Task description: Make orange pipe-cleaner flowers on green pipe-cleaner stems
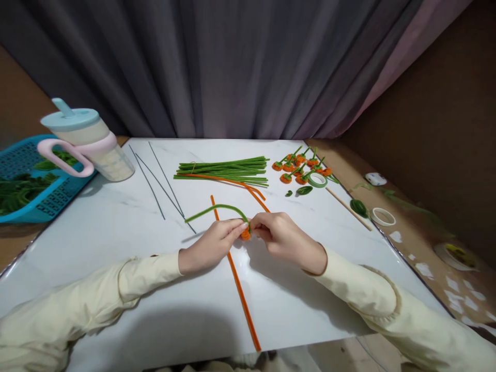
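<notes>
Close together over the middle of the white table, both my hands work on one small piece. My left hand (215, 243) is closed, with thumb and fingers pinching a small orange pipe-cleaner flower (245, 234). A green pipe cleaner (221, 206) runs from the flower and arches out to the left, its far end free. My right hand (284, 240) is closed too, its fingertips pinched at the flower's right side where the green pipe cleaner meets it. Those fingertips partly hide the join. Beneath my hands lies a long orange pipe cleaner (243, 297), running towards the table's front edge.
Behind my hands lie a green pipe-cleaner bundle (225, 168), finished-looking orange flowers (298, 160) and a green tape roll (317, 180). Thin dark wires (155, 178) lie left. A tumbler (93, 144) stands beside a blue basket (42, 206). Right are a wooden stick (349, 208) and white ring (383, 217).
</notes>
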{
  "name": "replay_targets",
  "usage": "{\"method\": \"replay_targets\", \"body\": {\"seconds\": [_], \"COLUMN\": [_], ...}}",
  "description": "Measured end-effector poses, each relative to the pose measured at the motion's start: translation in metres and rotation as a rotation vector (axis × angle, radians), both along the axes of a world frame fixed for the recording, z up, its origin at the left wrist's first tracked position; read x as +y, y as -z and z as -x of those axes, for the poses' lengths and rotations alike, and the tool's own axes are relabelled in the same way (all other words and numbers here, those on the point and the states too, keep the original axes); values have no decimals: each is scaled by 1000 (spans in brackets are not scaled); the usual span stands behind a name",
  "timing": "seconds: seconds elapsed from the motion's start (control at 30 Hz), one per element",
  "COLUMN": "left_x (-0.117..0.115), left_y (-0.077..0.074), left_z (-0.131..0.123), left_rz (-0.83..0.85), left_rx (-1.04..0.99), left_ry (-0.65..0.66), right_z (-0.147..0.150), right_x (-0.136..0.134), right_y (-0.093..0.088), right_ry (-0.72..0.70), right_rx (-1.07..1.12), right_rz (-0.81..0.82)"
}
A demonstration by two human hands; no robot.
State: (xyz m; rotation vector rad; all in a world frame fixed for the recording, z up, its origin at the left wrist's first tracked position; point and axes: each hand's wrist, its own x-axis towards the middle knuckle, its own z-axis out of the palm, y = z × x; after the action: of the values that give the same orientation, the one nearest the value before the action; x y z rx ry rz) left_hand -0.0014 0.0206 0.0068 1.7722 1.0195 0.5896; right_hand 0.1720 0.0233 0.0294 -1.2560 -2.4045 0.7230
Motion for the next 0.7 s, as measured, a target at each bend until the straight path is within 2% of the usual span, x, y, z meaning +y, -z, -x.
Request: {"method": "replay_targets", "body": {"seconds": [0.23, 0.43, 0.53, 0.7], "left_x": [1, 0, 1, 7], "left_y": [-3, -2, -7, -13], "left_z": [-3, -4, -2, 3], "left_rz": [174, 448, 594, 867], "left_rx": [-135, -363, -482, -495], "left_ry": [-45, -131, -64, 40], "right_z": [-1, -2, -5, -10], "right_x": [-3, -6, -6, -4], "right_y": [4, 10, 10, 2], "right_ry": [30, -72, -162, -354], "right_rx": [61, 45, 21, -115], "right_rz": [-41, -149, -228, -435]}}
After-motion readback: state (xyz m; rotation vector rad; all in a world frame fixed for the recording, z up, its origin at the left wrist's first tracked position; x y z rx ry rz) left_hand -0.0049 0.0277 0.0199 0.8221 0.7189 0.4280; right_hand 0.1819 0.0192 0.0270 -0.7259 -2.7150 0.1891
